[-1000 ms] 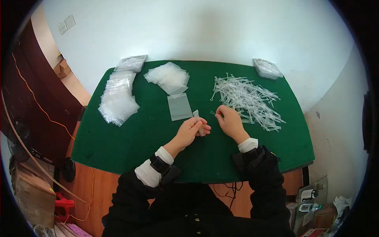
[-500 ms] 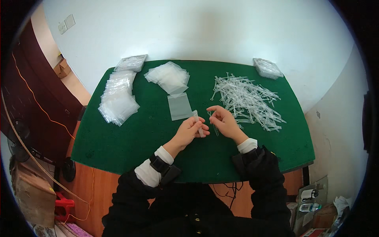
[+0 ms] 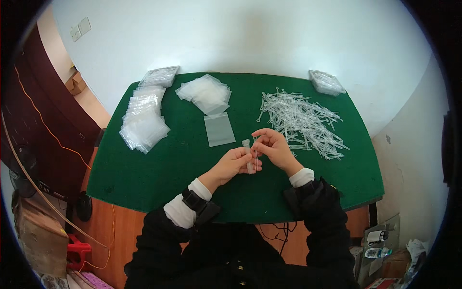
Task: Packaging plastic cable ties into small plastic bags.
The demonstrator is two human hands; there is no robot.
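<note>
My left hand (image 3: 234,164) grips a small bundle of clear plastic sticks (image 3: 249,155) upright over the middle of the green table (image 3: 159,168). My right hand (image 3: 274,146) is right beside it, fingers pinched on a thin clear stick at the bundle. A single clear flat bag (image 3: 219,129) lies just beyond my hands. A loose heap of clear plastic sticks (image 3: 301,121) spreads to the right of my right hand.
A stack of filled clear bags (image 3: 143,119) lies at the left, a pile of flat clear bags (image 3: 205,93) at the back centre. Bundled packs sit at the back left corner (image 3: 159,76) and back right corner (image 3: 326,82). A white wall runs behind; boxes and cables surround the table.
My right hand has come left from the edge of the stick heap to meet my left hand, carrying a stick to the bundle. My left hand has stayed in place.
</note>
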